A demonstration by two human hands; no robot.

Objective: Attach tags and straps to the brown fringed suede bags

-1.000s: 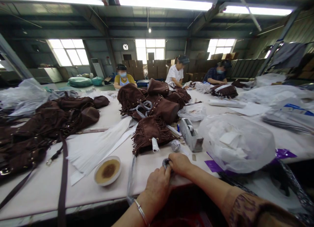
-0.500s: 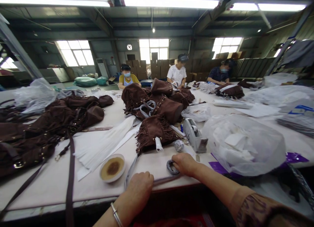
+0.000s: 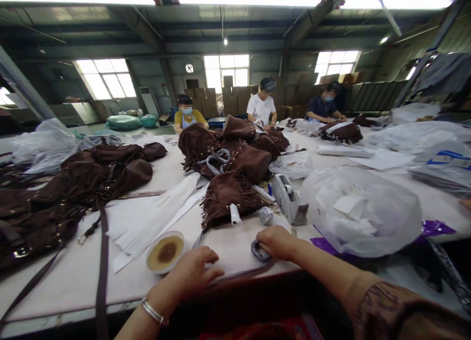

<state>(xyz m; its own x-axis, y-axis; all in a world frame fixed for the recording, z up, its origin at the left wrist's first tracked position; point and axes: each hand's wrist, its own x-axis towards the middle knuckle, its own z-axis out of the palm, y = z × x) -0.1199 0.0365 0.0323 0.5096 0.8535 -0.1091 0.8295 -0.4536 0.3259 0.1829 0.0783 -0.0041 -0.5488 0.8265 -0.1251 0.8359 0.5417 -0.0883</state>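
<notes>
Hands sit close to the table's (image 3: 235,247) near edge: the right hand (image 3: 276,242) grips the right side of a grey coil (image 3: 259,254), while the left hand (image 3: 196,269) is released, thumb and fingers spread with nothing visible between them. The coil lies on the table just back from the near edge, and a dark strap (image 3: 247,273) leads off it along that edge toward the left hand. Whether the left hand touches the strap, I cannot tell.

For tidy turns, I judge, the right fingers should pinch the layers firmly enough that the coil does not spring loose, and hold it flat to the table so the turns sit evenly. The left hand would serve best by guiding the strap straight, under light tension and without a twist, so it does not slip over the near edge.

The bowl (image 3: 165,251) stands just beside the left hand, toward the table's left edge, so a wide sweep could tip it; small movements seem wiser. Beyond the coil, farther from the near edge, the paper ball (image 3: 265,215), tape dispenser (image 3: 289,200) and fringed bag (image 3: 224,195) are near enough to call for some care.
</notes>
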